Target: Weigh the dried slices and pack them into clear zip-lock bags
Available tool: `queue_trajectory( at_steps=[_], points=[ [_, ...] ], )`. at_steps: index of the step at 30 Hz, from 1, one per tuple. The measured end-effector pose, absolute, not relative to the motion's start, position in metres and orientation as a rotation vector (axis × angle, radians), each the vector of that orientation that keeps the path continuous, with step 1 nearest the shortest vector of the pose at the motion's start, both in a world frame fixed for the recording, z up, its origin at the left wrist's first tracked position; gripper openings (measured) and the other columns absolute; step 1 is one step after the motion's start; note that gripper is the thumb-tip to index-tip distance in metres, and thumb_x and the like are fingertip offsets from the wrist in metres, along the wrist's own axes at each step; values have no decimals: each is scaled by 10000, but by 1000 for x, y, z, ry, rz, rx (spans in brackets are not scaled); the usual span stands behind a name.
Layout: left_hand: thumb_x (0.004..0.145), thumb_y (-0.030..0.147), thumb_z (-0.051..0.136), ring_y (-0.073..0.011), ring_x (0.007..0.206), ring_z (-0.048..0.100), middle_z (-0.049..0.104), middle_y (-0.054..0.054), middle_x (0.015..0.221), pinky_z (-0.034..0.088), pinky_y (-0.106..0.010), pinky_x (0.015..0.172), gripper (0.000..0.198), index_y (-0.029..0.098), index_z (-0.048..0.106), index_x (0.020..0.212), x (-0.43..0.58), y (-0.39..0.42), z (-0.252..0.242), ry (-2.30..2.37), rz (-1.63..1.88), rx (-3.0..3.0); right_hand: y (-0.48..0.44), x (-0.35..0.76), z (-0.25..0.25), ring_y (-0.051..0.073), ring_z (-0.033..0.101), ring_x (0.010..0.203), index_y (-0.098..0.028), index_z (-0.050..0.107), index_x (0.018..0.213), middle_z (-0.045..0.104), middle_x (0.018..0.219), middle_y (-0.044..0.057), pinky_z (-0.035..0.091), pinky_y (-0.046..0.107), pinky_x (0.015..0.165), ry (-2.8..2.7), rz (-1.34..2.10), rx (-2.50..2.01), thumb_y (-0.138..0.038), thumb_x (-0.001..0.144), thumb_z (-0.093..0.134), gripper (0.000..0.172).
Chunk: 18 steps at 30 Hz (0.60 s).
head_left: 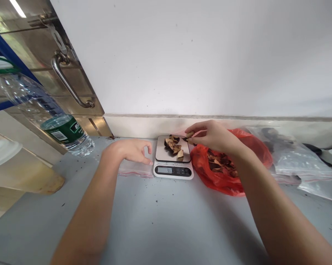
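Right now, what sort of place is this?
Likely a weighing counter, shop or workroom unclear: a digital scale bearing dried-looking brown slices, a red plastic bag of similar slices, clear zip-lock bags nearby.

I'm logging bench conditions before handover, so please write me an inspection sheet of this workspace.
Surface: grey worktop, dark crumbs scattered.
Job's things: scale bearing dried-looking pieces; red bag beside it, holding more.
Clutter: clear bags at right; bottle at left.
Left hand: holds nothing visible, by a flat bag.
Right hand: pinches a piece near the scale.
Cables: nothing seen for certain.
Surroundings: white wall; metal panel with handle.
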<state>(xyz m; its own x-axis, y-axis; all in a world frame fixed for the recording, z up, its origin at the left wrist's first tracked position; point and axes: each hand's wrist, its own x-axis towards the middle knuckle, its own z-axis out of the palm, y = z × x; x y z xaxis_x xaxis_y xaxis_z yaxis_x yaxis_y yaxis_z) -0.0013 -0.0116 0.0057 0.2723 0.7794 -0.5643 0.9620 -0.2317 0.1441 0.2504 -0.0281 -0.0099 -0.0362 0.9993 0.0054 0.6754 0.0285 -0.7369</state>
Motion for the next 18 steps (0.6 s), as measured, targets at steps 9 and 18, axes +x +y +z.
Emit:
queue_trajectory(
  at_steps=[9,18],
  points=[
    [774,598,664,-276,1070,685,724,-15,1216,514,-335,842,514,311,603,1196,-3,-8,2,1565,-538,2057,-28,237,-18,208,737,813,-178,761,762,802,818,51,534,283,723,-1776,721,-1751,-127,820,730,83],
    [798,563,658,-277,1080,692,720,-27,1248,533,-364,881,529,301,596,1253,-3,-10,7,1579,-545,2058,-24,230,-25,218,739,860,-185,729,723,778,793,47,556,291,760,-1648,651,-1749,-21,747,711,168]
  ],
)
